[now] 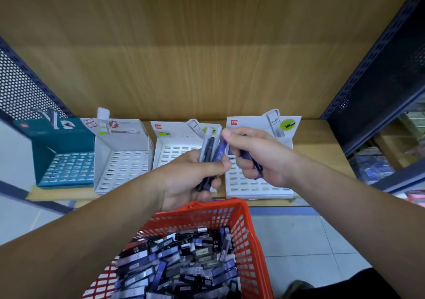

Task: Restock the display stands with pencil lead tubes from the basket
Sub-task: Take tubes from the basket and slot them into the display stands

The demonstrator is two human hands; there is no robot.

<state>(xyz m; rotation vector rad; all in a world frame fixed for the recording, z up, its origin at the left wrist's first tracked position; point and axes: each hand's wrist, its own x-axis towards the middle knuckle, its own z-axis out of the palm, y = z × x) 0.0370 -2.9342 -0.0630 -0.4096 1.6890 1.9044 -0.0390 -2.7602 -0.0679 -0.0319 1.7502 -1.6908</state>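
My left hand (195,176) grips a small bunch of pencil lead tubes (210,151), clear, black and blue, upright above the shelf edge. My right hand (255,158) is curled round another blue tube (256,167) while its thumb and forefinger pinch the top of a blue tube in the left hand's bunch. Below them an orange basket (243,227) holds a heap of lead tubes (181,266). On the wooden shelf stand a teal display stand (64,165) and three white display stands (122,160) (170,149) (257,183) with rows of slots.
The wooden shelf (322,156) has a wooden back panel and dark perforated metal side panels left (20,91) and right (379,80). More stock sits on a neighbouring shelf at the far right (379,167). Pale floor tiles (299,241) lie below.
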